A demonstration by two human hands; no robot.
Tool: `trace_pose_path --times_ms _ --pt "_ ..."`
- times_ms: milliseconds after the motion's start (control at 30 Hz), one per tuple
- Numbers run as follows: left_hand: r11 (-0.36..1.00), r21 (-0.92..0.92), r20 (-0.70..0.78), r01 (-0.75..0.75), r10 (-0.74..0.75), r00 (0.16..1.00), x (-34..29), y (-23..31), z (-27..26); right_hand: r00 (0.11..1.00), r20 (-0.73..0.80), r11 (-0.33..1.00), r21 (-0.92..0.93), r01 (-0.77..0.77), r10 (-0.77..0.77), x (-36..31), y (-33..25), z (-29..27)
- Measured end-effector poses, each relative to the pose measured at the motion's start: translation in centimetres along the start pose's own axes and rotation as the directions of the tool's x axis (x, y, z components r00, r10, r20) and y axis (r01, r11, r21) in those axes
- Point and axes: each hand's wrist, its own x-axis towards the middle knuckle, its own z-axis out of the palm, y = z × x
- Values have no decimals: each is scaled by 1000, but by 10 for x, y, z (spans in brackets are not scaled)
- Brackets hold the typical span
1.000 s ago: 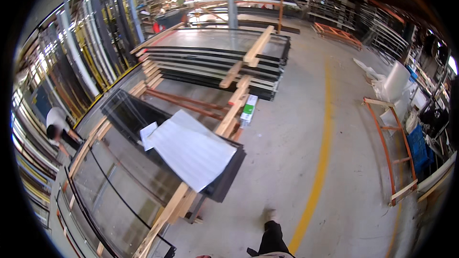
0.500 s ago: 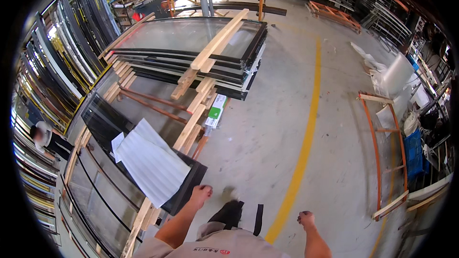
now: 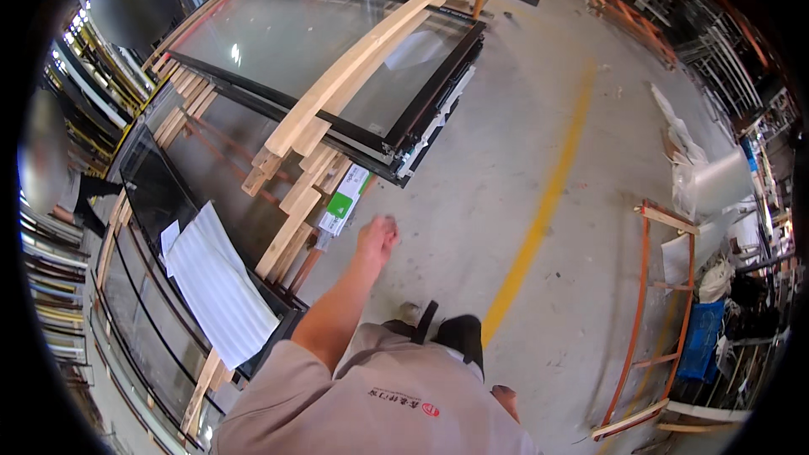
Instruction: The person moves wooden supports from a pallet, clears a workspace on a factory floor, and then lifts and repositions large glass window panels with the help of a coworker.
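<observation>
My left hand (image 3: 377, 238) swings out ahead of my body with the fingers curled into a loose fist, slightly blurred, and nothing shows in it. It is over the grey floor, right of a white and green printed package (image 3: 341, 202) and apart from it. Beside the hem of my shirt only a small patch of my right arm or hand (image 3: 506, 400) shows; its fingers are hidden. To the left lies a dark-framed glass panel (image 3: 143, 173) with white foam sheeting (image 3: 219, 286) draped on it. Farther ahead, stacked framed glass panels (image 3: 278, 29) carry wooden battens (image 3: 362, 59).
A yellow line (image 3: 539, 227) runs along the floor to my right. Beyond it stand an orange frame (image 3: 632, 320), a blue bag (image 3: 701, 341) and rolled clear wrap (image 3: 716, 185). Profiles line racks at left, where another person (image 3: 80, 202) stands.
I have moved forward, and the glass stack is nearer. My left hand has swung forward and up in view. The right hand has dropped back beside my body, mostly out of sight.
</observation>
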Motion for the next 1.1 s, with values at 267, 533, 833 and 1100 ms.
trace_pose_path --times_ms 267,533,833,1100 --pt "956 22 -295 -292 286 912 111 39 92 981 189 963 -253 96 -48 177 -108 -81" --pt "656 751 -489 -70 625 609 90 44 117 980 76 949 -244 198 -185 407 -374 -181" --pt "841 491 -677 -227 533 508 90 12 119 954 86 952 -83 295 -288 425 -650 -89" --pt "660 -554 -655 -508 32 755 103 -21 178 758 497 890 70 451 -423 380 -822 72"
